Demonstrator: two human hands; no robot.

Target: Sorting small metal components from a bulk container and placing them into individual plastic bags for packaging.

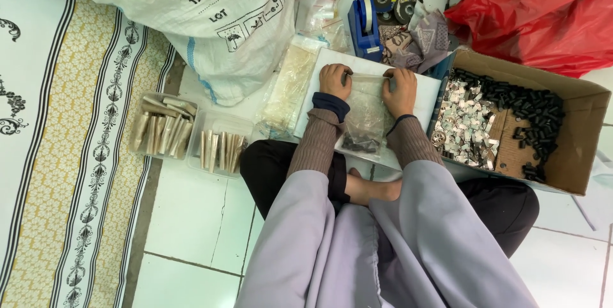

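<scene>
A small clear plastic bag (365,116) lies on a white board (426,100) in front of me, with dark small parts gathered at its near end. My left hand (334,80) presses the bag's top left corner with curled fingers. My right hand (400,91) pinches the top right corner. Both hands hold the bag's far edge flat against the board.
A cardboard box (575,148) of several silver and black small parts stands at the right. A blue tape dispenser (365,27) sits behind the board. Two clear trays (191,134) of filled packets are at the left, a white sack (211,14) and a red plastic bag (543,7) behind.
</scene>
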